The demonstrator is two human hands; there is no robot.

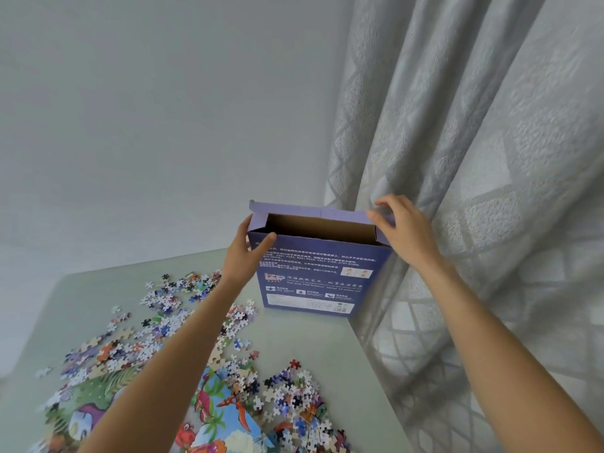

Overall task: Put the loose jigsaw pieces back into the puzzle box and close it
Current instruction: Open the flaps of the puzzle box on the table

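Observation:
A blue puzzle box (313,276) stands upright at the far right of the pale green table (327,341), its top open and its brown inside showing. My left hand (246,253) grips the box's upper left corner, thumb on the front face. My right hand (403,228) pinches the lid flap (313,212) at the upper right corner. Loose jigsaw pieces (157,325) lie scattered over the table's left and middle, with another heap (294,397) near the front.
A printed dinosaur picture sheet (215,416) lies at the table's front, partly under pieces. A grey patterned curtain (474,191) hangs right beside the box and the table's right edge. A plain wall stands behind.

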